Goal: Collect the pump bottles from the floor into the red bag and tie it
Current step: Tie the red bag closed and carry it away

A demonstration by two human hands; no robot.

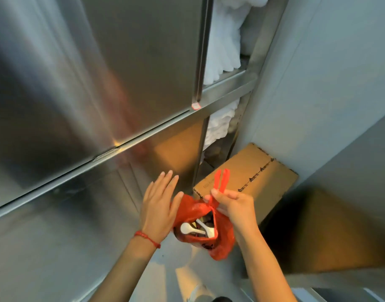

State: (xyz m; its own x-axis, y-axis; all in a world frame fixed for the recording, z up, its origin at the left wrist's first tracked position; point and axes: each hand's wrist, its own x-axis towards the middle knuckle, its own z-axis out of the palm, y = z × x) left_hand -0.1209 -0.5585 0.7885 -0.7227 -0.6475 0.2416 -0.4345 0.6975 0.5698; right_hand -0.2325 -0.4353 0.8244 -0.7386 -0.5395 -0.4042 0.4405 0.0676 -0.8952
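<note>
Standing over a pale grey floor [165, 271] in a narrow corner, the person held a red bag [224, 238] in the air between both hands. The right hand [233, 205] pinched the bag's two handles [220, 182] together above a knot, their ends sticking up past the fingers. The left hand [159, 205], a red string [147, 237] round its wrist, was flat and spread, its thumb side just beside the bag's left edge; whether it touched could not be told. White pump heads [193, 231] showed through the bag's gaping mouth. Just beyond the right hand stood a cardboard box [252, 173] against a grey wall [329, 83]. Steel cabinet doors [89, 83] filled the left, with white cloth [224, 40] on open shelves behind.
</note>
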